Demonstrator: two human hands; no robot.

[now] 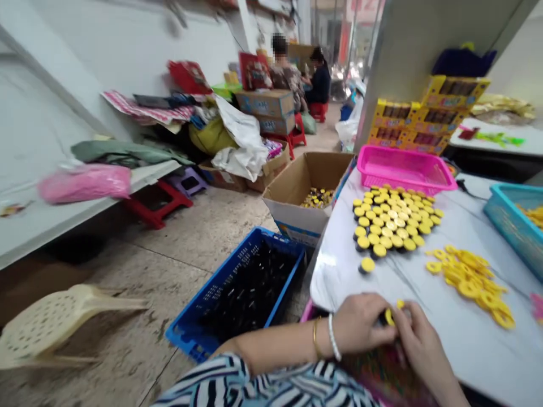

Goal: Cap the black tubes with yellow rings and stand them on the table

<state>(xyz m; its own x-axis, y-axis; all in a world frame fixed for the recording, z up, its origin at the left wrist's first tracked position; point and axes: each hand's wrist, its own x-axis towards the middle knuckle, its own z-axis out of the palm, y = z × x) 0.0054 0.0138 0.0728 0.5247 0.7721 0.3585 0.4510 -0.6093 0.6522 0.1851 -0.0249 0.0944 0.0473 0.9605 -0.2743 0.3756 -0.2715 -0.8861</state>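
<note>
My left hand (360,325) and my right hand (418,345) meet at the near edge of the white table (458,237), fingers pinched together on a small black piece with a yellow cap (389,316). A tight cluster of several yellow-capped black pieces (394,223) stands further back on the table, with one single piece (367,265) apart in front of it. A loose heap of yellow rings (470,280) lies to the right of my hands.
A blue crate of black parts (241,291) and an open cardboard box (305,189) sit on the floor left of the table. A pink basket (403,167) and a teal basket (515,223) stand on the table. Two people sit far back. A cream stool (55,325) lies tipped at left.
</note>
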